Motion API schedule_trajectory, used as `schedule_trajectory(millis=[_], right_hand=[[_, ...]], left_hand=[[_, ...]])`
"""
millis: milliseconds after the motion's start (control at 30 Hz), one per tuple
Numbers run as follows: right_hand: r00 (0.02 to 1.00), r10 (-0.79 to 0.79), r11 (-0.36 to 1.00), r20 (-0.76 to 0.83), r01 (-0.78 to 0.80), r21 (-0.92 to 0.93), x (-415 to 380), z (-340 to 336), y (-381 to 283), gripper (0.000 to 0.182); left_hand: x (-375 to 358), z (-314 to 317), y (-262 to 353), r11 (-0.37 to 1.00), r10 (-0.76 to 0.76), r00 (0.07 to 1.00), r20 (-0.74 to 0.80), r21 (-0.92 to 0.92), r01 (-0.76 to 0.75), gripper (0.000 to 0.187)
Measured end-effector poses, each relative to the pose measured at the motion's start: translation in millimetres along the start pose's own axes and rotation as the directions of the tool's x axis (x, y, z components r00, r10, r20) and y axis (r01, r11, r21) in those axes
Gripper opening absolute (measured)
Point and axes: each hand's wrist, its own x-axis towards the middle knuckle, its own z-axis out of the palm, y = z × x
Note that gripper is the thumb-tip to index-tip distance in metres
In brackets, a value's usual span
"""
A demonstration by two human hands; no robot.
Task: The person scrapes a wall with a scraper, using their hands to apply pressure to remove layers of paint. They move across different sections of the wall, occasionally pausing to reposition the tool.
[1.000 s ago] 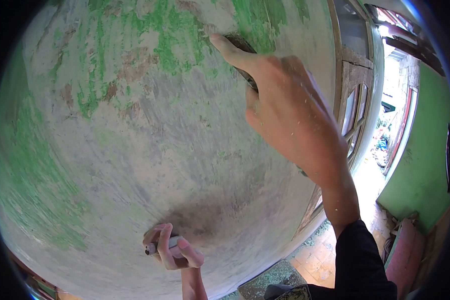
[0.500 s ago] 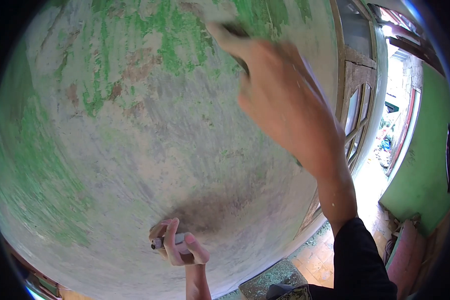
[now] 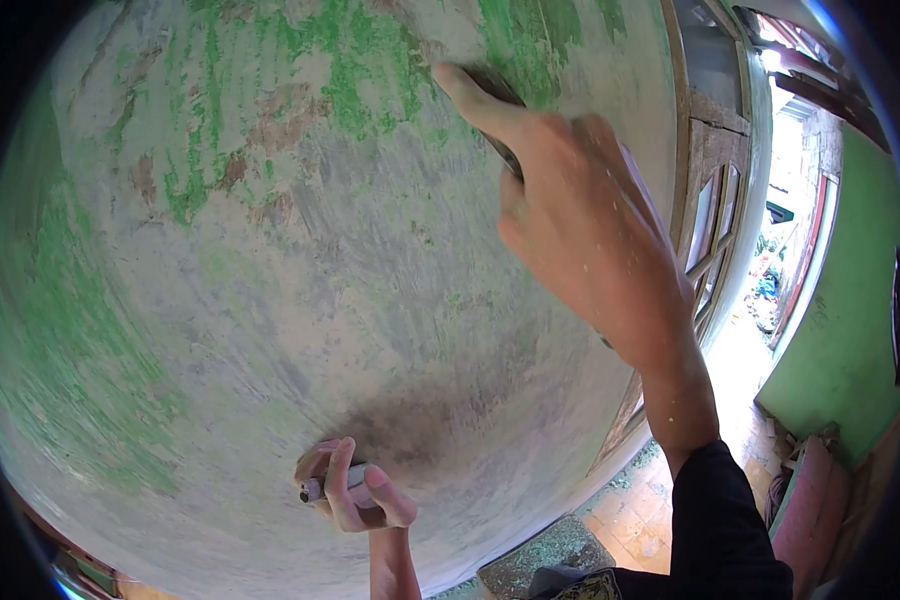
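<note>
A curved-looking wall [image 3: 300, 320] with peeling green paint and bare grey-white plaster fills most of the view. My right hand [image 3: 580, 210] is closed around a dark, flat scraper [image 3: 500, 85], the index finger stretched along it towards the wall. Most of the tool is hidden under the hand; a small green bit shows by the heel of the palm. Lower down, my left hand [image 3: 360, 490] is closed, palm turned up, beside a brownish dusty patch of the wall. Its fingers wrap a small grey object with a dark round metal end [image 3: 312, 490], whose kind I cannot make out.
To the right stands a worn wooden door frame with glass panes [image 3: 715, 200], then a bright doorway. A green wall [image 3: 840, 300] is beyond it. Below are floor tiles [image 3: 635, 520] with paint flakes, a flake-covered slab [image 3: 550, 560] and a pink item [image 3: 810, 510].
My right hand has moved slightly down and to the right along the wall with the scraper. The left hand has hardly moved and keeps its hold.
</note>
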Motion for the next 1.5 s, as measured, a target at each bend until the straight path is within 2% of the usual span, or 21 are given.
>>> schedule_trajectory(millis=[33,67,100,167,300,367,567,600,667,800,867,900,967,1000,1067,1100,1167,1200,1267,1367,1500], right_hand=[[0.951,0.180,0.969,0.250,-0.215,0.122,6,-19,-10,0.063],[0.815,0.302,0.882,0.495,-0.436,0.180,10,-30,-16,0.066],[0.815,0.304,0.881,0.493,-0.437,0.179,10,-27,-13,0.066],[0.943,0.178,0.960,0.283,-0.229,0.160,8,-18,-4,0.069],[0.963,0.173,0.927,0.207,-0.230,0.295,-11,3,-3,0.070],[0.995,0.082,0.952,0.058,-0.096,0.289,-9,10,1,0.068],[0.920,0.273,0.891,0.281,-0.352,0.288,7,-22,-21,0.064],[0.920,0.275,0.890,0.281,-0.354,0.287,8,-17,-19,0.064],[0.989,0.144,0.943,0.033,-0.148,0.299,7,-4,-6,0.065],[0.973,0.207,0.922,0.103,-0.229,0.312,1,-7,-10,0.066],[0.954,0.216,0.894,0.206,-0.278,0.352,2,-17,-8,0.065],[0.956,0.214,0.896,0.201,-0.274,0.348,2,-14,-6,0.065],[0.996,0.078,0.992,0.030,-0.081,0.095,3,-6,-5,0.064],[0.997,0.078,0.992,0.028,-0.080,0.094,4,-9,-9,0.064],[0.943,0.247,0.911,0.221,-0.304,0.280,5,-20,-21,0.065],[0.944,0.247,0.913,0.217,-0.302,0.274,4,-14,-14,0.065],[0.999,0.020,0.975,-0.033,-0.013,0.223,7,1,0,0.066],[0.999,0.021,0.975,-0.027,-0.015,0.223,8,-6,-2,0.066],[0.940,0.204,0.927,0.273,-0.275,0.255,14,-26,-12,0.066],[0.954,0.222,0.922,0.201,-0.272,0.274,5,-21,-16,0.066],[0.957,0.191,0.951,0.218,-0.236,0.200,13,-22,-10,0.066]], left_hand=[[0,-1,0,1.000,0.004,1.000,0.002,0.001,-0.004,0.035],[0,-2,-2,1.000,0.007,1.000,-0.001,0.000,-0.007,0.035],[-2,-4,-3,1.000,0.022,1.000,0.006,0.001,-0.022,0.035],[-1,-1,-3,0.999,0.035,0.999,0.013,0.000,-0.035,0.035],[-2,-2,0,1.000,0.020,1.000,0.017,0.005,-0.020,0.036],[-3,-1,-2,1.000,0.025,0.999,0.033,0.000,-0.025,0.036],[-4,-1,-4,0.999,0.032,0.999,-0.005,-0.002,-0.032,0.034],[-5,-2,-7,0.999,0.049,0.999,-0.003,-0.006,-0.049,0.034],[-6,-2,-9,0.998,0.059,0.998,-0.001,-0.018,-0.059,0.034],[-5,-7,-10,0.998,0.065,0.998,0.016,-0.006,-0.065,0.033],[-5,-5,-10,0.997,0.075,0.997,0.017,-0.015,-0.075,0.033],[-4,-3,-9,0.997,0.070,0.998,0.004,-0.015,-0.070,0.032],[-5,-3,-7,0.998,0.060,0.998,0.000,-0.013,-0.060,0.032],[-5,-3,-8,0.998,0.065,0.998,0.001,-0.005,-0.065,0.032],[-5,-6,-11,0.998,0.070,0.998,0.003,-0.006,-0.070,0.032],[-6,-7,-11,0.998,0.069,0.998,0.003,-0.013,-0.069,0.032],[-5,-5,-9,0.998,0.066,0.998,0.008,-0.025,-0.065,0.032],[-4,-6,-8,0.998,0.058,0.998,0.003,-0.016,-0.058,0.032],[-4,-6,-7,0.999,0.050,0.999,-0.006,-0.003,-0.050,0.033],[-5,-5,-8,0.999,0.043,0.999,-0.019,-0.023,-0.044,0.033],[-5,-4,-4,1.000,0.017,1.000,-0.020,-0.019,-0.017,0.034]])
